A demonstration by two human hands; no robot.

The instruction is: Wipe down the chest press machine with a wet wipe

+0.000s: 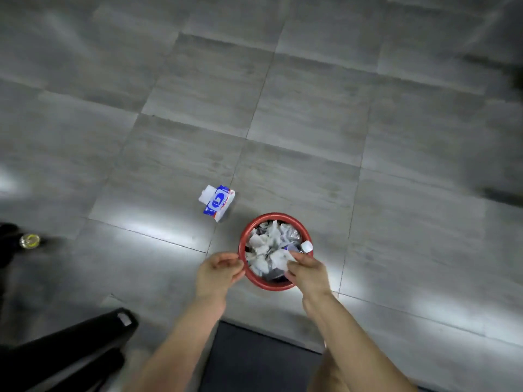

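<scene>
A red round bin point(242, 250) stands on the grey tiled floor, filled with crumpled white wipes point(267, 241). My right hand point(307, 274) is over the bin's near right rim, its fingertips pinched on a white wet wipe point(280, 260) that lies among the others. My left hand point(219, 271) hovers at the bin's left rim with the fingers loosely curled and nothing in them. A blue and white wet wipe pack point(217, 202) lies on the floor up and to the left of the bin, its white flap lifted.
A black machine frame foot point(70, 346) reaches in from the bottom left. A dark mat point(254, 360) lies at the bottom edge below my arms. A small round brassy object point(29, 241) sits at the far left. Grey floor tiles point(311, 108) spread beyond the bin.
</scene>
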